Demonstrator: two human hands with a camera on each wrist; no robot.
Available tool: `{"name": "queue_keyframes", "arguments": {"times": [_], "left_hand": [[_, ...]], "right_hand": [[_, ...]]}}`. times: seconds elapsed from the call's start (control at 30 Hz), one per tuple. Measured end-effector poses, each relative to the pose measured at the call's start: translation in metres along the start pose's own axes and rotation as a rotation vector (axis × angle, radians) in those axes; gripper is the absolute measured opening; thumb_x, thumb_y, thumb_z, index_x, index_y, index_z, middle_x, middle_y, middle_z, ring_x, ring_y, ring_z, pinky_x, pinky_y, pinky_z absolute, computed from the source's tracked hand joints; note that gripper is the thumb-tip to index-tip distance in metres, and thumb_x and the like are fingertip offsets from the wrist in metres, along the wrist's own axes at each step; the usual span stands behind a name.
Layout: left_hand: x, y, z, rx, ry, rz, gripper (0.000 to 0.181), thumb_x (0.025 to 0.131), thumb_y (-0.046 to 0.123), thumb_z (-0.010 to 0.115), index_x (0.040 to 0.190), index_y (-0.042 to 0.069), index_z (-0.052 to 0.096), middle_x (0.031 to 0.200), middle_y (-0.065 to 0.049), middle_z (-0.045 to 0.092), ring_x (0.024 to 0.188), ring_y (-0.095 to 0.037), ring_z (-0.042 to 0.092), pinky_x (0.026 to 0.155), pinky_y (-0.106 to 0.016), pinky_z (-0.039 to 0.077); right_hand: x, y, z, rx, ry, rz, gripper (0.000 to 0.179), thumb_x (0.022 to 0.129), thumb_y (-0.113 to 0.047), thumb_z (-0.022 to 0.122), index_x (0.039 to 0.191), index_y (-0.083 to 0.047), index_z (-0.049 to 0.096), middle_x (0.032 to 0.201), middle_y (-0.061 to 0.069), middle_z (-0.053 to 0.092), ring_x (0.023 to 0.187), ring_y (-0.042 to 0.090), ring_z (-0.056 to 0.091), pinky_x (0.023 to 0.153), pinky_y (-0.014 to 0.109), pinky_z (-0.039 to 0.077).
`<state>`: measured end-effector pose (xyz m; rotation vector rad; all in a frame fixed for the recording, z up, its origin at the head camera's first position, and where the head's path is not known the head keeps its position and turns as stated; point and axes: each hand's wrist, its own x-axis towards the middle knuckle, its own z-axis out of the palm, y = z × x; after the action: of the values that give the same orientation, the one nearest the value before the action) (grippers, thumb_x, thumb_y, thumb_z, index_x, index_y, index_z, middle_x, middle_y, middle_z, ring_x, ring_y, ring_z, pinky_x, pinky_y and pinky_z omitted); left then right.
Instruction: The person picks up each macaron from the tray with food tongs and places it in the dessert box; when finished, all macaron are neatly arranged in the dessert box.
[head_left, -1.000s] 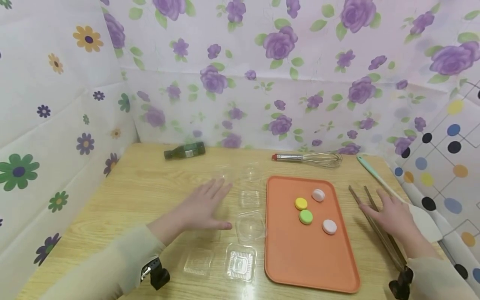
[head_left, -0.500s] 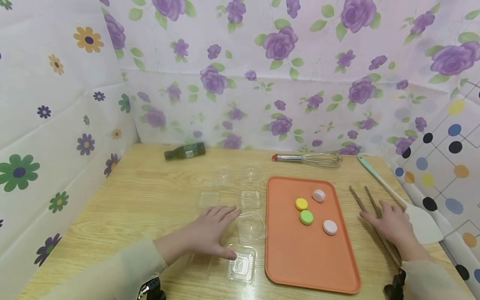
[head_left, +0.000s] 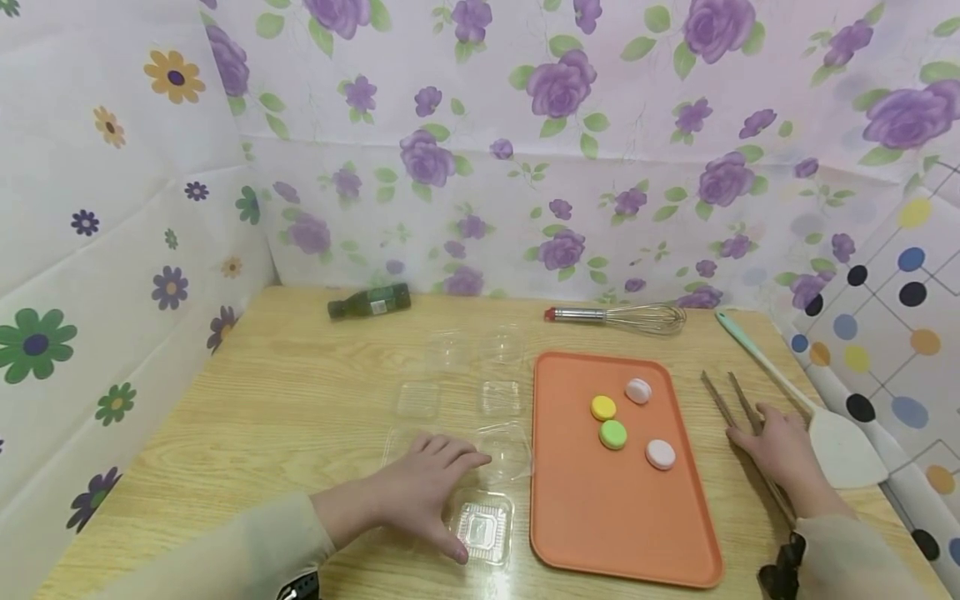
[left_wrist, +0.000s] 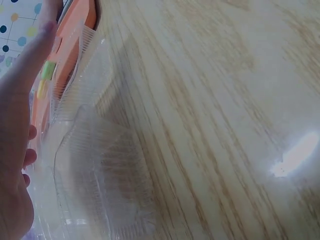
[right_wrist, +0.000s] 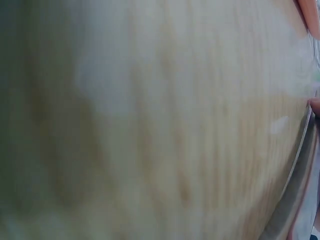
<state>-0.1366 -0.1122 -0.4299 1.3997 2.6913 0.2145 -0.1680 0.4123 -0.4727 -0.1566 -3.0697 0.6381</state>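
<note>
In the head view my left hand (head_left: 427,496) is spread over clear plastic containers, its thumb by the edge of the front open container (head_left: 483,529). Another clear container (head_left: 504,454) lies beyond my fingertips; whether they touch it, I cannot tell. The left wrist view has ribbed clear plastic (left_wrist: 100,170) beside my fingers. On the right, my right hand (head_left: 787,454) holds the metal tongs (head_left: 720,398) as they lie on the table, thumb on one arm and fingers by the other. In the right wrist view a digit touches the tongs' edge (right_wrist: 295,185).
An orange tray (head_left: 600,517) between my hands bears several macarons: yellow (head_left: 603,407), green (head_left: 612,434) and pale pink (head_left: 661,454). More clear containers (head_left: 500,398) stand behind. A green bottle (head_left: 370,301), a whisk (head_left: 622,317) and a spatula (head_left: 843,450) lie around the table's edges.
My left hand has come nearer to me, from the middle containers to the front ones. My right hand has settled lower on the tongs, whose tips stand slightly closer together.
</note>
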Motion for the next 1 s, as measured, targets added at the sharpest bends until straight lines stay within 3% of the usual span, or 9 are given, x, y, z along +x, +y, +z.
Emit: {"name": "queue_keyframes", "arguments": {"times": [0.37,0.53,0.77,0.9,1.0], "left_hand": [[0.001,-0.001,0.006,0.048,0.006,0.065,0.103,0.059,0.082,0.059,0.136,0.016,0.04,0.13,0.002,0.042,0.115,-0.016,0.038,0.094,-0.038,0.032],[0.001,-0.001,0.007,0.075,0.012,0.094,0.093,0.061,0.08,0.06,0.129,0.018,0.045,0.123,0.005,0.043,0.108,-0.013,0.039,0.091,-0.035,0.032],[0.002,0.001,0.009,0.102,0.018,0.113,0.08,0.065,0.075,0.061,0.123,0.02,0.051,0.116,0.009,0.046,0.104,-0.011,0.041,0.087,-0.032,0.032],[0.002,0.002,0.008,0.115,0.014,0.114,0.081,0.066,0.075,0.061,0.124,0.02,0.052,0.114,0.009,0.047,0.102,-0.011,0.041,0.087,-0.031,0.033],[0.002,0.004,0.007,0.119,0.019,0.119,0.081,0.066,0.074,0.061,0.125,0.02,0.053,0.113,0.009,0.048,0.101,-0.011,0.042,0.087,-0.031,0.034]], "right_hand": [[-0.004,-0.015,-0.006,0.06,0.02,-0.055,0.067,0.085,-0.027,0.062,0.128,0.019,0.039,0.113,0.041,0.047,0.099,0.054,0.045,0.076,0.059,0.043],[-0.008,-0.027,-0.011,0.051,0.057,-0.106,0.057,0.082,-0.02,0.063,0.122,0.017,0.047,0.107,0.035,0.055,0.093,0.046,0.054,0.073,0.054,0.046],[-0.018,-0.043,-0.02,0.025,0.03,-0.165,0.058,0.083,-0.041,0.067,0.116,0.005,0.054,0.092,0.017,0.064,0.086,0.038,0.059,0.069,0.051,0.047],[-0.025,-0.047,-0.024,-0.005,-0.004,-0.249,0.056,0.08,-0.044,0.071,0.116,-0.002,0.06,0.093,0.013,0.066,0.086,0.036,0.061,0.069,0.051,0.048],[-0.031,-0.049,-0.027,-0.024,-0.051,-0.312,0.054,0.078,-0.044,0.073,0.114,-0.006,0.063,0.092,0.006,0.066,0.082,0.026,0.062,0.066,0.044,0.049]]}}
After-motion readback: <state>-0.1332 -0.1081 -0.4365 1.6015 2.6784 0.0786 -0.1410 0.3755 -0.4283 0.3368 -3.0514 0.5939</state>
